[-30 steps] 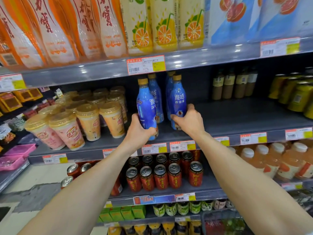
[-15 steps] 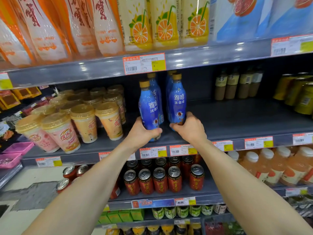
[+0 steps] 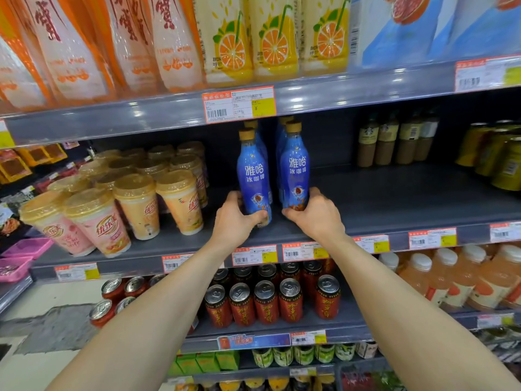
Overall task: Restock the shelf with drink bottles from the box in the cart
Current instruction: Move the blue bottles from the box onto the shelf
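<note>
Two blue drink bottles with tan caps stand upright at the front of the grey middle shelf [image 3: 394,198]. My left hand [image 3: 235,218] grips the base of the left blue bottle [image 3: 252,173]. My right hand [image 3: 315,214] grips the base of the right blue bottle [image 3: 294,170]. Behind each front bottle stands at least one more blue bottle, mostly hidden. The box and the cart are out of view.
Milk-tea cups [image 3: 135,204] crowd the shelf to the left of the bottles. Bare shelf stretches to the right, with coffee bottles [image 3: 394,139] at the back and yellow-green jars [image 3: 499,159] at far right. Red cans [image 3: 266,301] fill the shelf below.
Both hands have pushed the two front bottles a little further back on the shelf and closer together. The left bottle, tilted a second ago, now stands upright.
</note>
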